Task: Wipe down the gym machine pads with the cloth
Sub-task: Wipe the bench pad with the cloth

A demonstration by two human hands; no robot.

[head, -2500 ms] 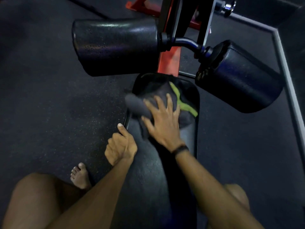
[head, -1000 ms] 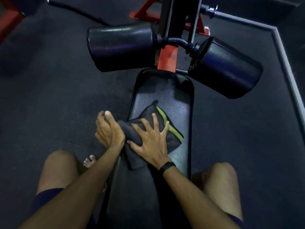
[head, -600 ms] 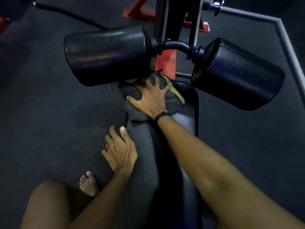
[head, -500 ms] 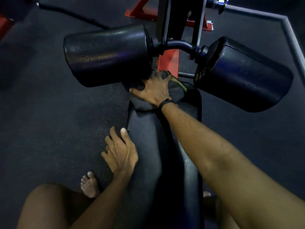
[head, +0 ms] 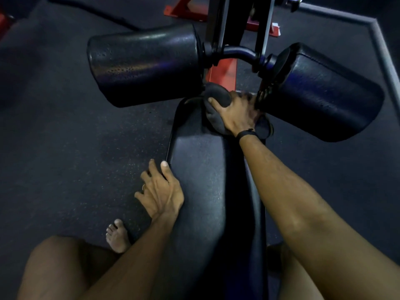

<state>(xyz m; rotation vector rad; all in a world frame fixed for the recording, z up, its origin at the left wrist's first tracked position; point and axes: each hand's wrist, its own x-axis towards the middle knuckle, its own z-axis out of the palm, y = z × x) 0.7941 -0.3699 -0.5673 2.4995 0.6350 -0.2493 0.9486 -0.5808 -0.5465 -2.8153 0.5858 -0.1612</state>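
Observation:
A long black seat pad (head: 201, 174) runs away from me between my knees. At its far end my right hand (head: 234, 114) grips a bunched dark grey cloth (head: 216, 100), thumb hooked over the bundle, pressing it onto the pad's far right corner under the roller pads. My fingertips are blurred against the right black roller pad (head: 320, 94). The left black roller pad (head: 145, 63) hangs over the pad's far left corner. My left hand (head: 160, 191) holds the pad's left edge, thumb on top and fingers curled under the rim.
A red and black machine frame (head: 223, 68) rises between the two rollers. Dark speckled rubber floor (head: 75, 137) lies on both sides. My bare left foot (head: 118, 236) stands beside the pad. A grey floor border (head: 385, 53) runs along the far right.
My right hand has slid the cloth from the pad's far left corner to its far right corner and bunched it up. The left hand has stayed on the left edge.

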